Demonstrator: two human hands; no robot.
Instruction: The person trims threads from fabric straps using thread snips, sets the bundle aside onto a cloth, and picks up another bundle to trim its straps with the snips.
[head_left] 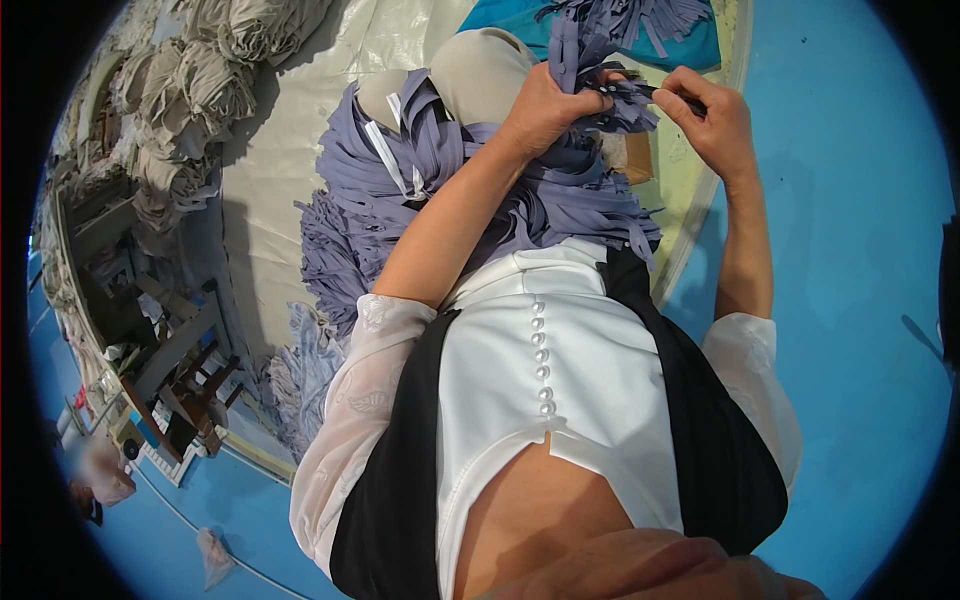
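- Purple-grey cloth strips (617,113), flat and narrow with ragged, fringed ends, stand bunched above our lap, and our left hand (560,108) is closed tightly around them.
- Thumb and forefinger of our right hand (708,122) meet in a narrow pinch just beside the bunch, on a thin dark piece (690,103); we cannot tell what it is.
- More of the same strips, a loose pile (395,205), drape in soft folds over our legs, with flat white ties (386,158) lying across them.
- Smooth beige trousers (484,72) round out over our knees, near a glossy teal cloth (690,42).
- Crumpled beige bundles (215,85) heap at our left beside a creased pale sheet (270,165).
- Round pearly buttons (541,355) run down our smooth white top (610,370).
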